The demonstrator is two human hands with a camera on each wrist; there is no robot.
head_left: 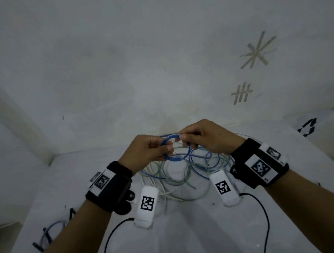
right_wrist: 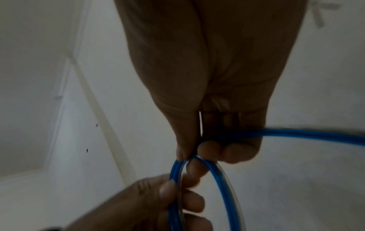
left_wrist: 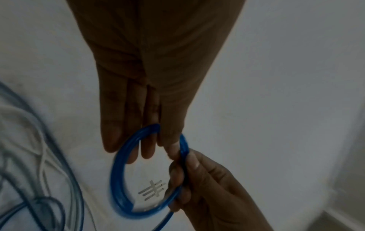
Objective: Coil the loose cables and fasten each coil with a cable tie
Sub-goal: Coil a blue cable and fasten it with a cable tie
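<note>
A small blue cable coil (head_left: 175, 159) is held up above the table between both hands. My left hand (head_left: 164, 148) grips its left side, thumb on the strands and fingers behind. My right hand (head_left: 182, 137) pinches the top right of the ring. The left wrist view shows the blue coil (left_wrist: 116, 171) below my left hand (left_wrist: 158, 145), with the right hand (left_wrist: 197, 179) pinching its far side. In the right wrist view my right hand (right_wrist: 193, 157) nips the coil (right_wrist: 223, 187) at its top. From there a blue cable tail (right_wrist: 296, 134) runs off to the right, and the left hand (right_wrist: 162, 197) holds the strands below.
A tangle of loose blue, pale green and white cables (head_left: 184, 173) lies on the white table (head_left: 187, 231) under the hands. Another blue coil (head_left: 50, 233) with dark ends lies at the table's near left edge. Tape marks (head_left: 241, 93) are on the wall behind.
</note>
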